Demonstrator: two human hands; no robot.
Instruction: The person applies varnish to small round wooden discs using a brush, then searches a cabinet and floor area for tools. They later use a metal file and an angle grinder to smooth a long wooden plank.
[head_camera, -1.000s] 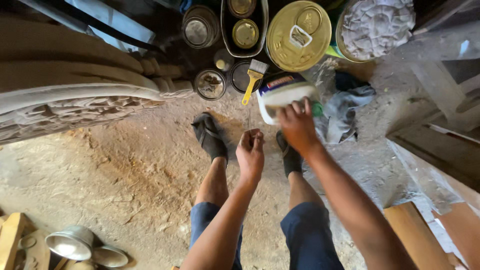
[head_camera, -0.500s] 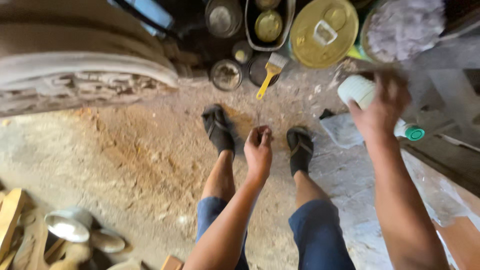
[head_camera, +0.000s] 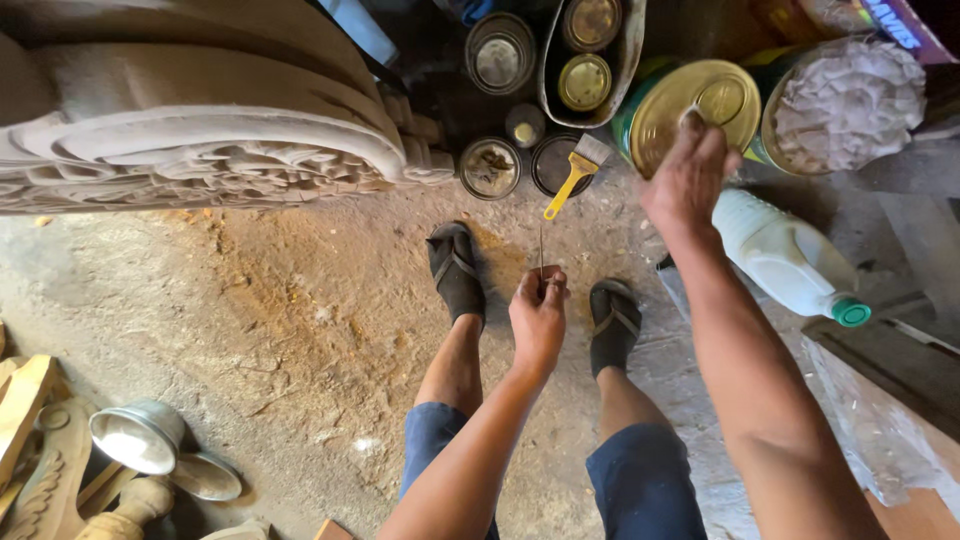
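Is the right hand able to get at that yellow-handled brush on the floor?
Probably yes. The right hand is at the big gold can lid, and the yellow-handled brush lies just beside it with nothing between.

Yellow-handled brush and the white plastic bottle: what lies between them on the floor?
In the head view, the right hand and forearm cross between the brush and the bottle, reaching to the large gold-lidded can. Below the hand, only dusty floor.
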